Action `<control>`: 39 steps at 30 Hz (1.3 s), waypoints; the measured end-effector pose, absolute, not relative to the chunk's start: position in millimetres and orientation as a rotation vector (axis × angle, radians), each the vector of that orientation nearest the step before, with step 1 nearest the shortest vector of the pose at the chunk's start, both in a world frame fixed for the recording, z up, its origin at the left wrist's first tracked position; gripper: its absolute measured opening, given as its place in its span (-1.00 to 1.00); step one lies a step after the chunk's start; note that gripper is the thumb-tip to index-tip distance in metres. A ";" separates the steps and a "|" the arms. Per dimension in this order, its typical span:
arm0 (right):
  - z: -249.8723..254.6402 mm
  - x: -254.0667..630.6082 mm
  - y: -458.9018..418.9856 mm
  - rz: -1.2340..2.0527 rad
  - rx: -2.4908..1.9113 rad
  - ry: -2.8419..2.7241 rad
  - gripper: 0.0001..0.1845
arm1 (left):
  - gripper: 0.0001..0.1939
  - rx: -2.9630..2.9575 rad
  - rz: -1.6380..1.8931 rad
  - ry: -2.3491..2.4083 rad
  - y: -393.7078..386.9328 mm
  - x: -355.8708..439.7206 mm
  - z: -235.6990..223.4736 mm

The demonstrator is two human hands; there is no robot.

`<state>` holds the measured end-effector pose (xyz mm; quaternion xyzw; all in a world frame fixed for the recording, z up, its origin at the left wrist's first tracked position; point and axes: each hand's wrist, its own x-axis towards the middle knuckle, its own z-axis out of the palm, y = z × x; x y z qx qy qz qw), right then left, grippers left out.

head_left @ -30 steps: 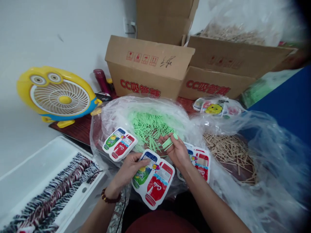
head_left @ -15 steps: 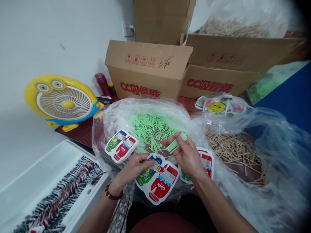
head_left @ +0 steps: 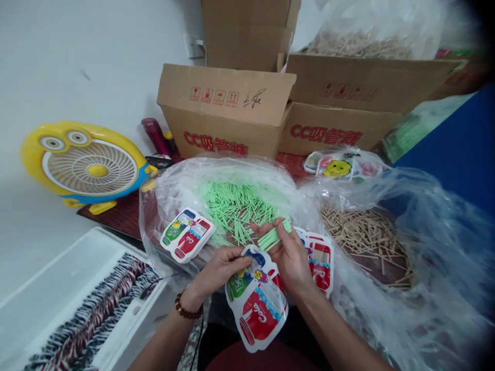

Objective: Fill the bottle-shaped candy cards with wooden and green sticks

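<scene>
My left hand (head_left: 226,265) pinches the top edge of a bottle-shaped packet (head_left: 263,309) printed with a green Sprite and a red Cola bottle. The packet hangs tilted over my lap. In my right hand (head_left: 292,257) is a small bundle of green sticks (head_left: 274,235), lying across the curled fingers under the thumb. Just beyond, a heap of loose green sticks (head_left: 240,206) lies in an open clear plastic bag (head_left: 181,180). Similar packets rest on both sides: a stack (head_left: 187,235) on the left and others (head_left: 322,263) partly hidden behind my right hand.
Brown sticks (head_left: 367,242) fill another clear bag at the right. Cardboard boxes (head_left: 224,111) stand along the back. At left are a yellow fan (head_left: 96,165), a dark red bottle (head_left: 155,136) and a white foam box (head_left: 154,293) holding rows of packets. A blue panel (head_left: 452,144) rises at right.
The packet in my left hand has swung to a steeper tilt and come closer to my right hand. My right hand has shifted slightly down, still holding the green sticks. The view has turned slightly.
</scene>
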<state>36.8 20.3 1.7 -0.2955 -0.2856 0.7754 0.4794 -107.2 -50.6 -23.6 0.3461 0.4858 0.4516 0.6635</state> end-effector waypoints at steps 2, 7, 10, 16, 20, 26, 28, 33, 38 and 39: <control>2.5 38.6 19.9 1.871 -0.683 -0.663 -0.78 | -0.74 0.792 1.021 1.105 -49.3 -105.8 -24.1; -0.9 38.8 20.5 1.861 -0.682 -0.635 -0.78 | -0.75 0.846 0.998 1.091 -47.2 -103.4 -21.4; -8.8 38.1 18.8 1.869 -0.770 -0.707 -0.74 | -0.74 0.861 0.987 1.088 -46.4 -103.0 -19.2; -11.1 39.9 14.8 1.784 -0.875 -0.778 -0.73 | -0.75 0.802 1.043 1.101 -45.1 -100.9 -21.2; -5.8 39.9 14.9 1.802 -0.847 -0.854 -0.84 | -0.73 0.766 1.077 1.113 -42.7 -100.5 -21.5; -9.2 34.5 22.3 2.018 -0.784 -0.990 -0.83 | -0.72 0.722 1.113 1.076 -39.8 -105.7 -25.4; -9.4 31.7 26.5 2.054 -0.792 -1.035 -0.81 | -0.70 0.703 1.129 1.039 -40.1 -108.1 -29.5; 4.3 24.8 37.3 2.037 -0.773 -1.264 -0.76 | -0.73 0.708 1.239 1.025 -42.6 -115.3 -37.7; 19.5 18.0 44.9 1.743 -0.770 -1.556 -0.76 | -0.68 0.674 1.313 1.033 -43.6 -120.2 -38.5; 20.4 16.3 45.7 1.698 -0.756 -1.623 -0.76 | -0.67 0.671 1.321 1.023 -43.4 -120.8 -38.4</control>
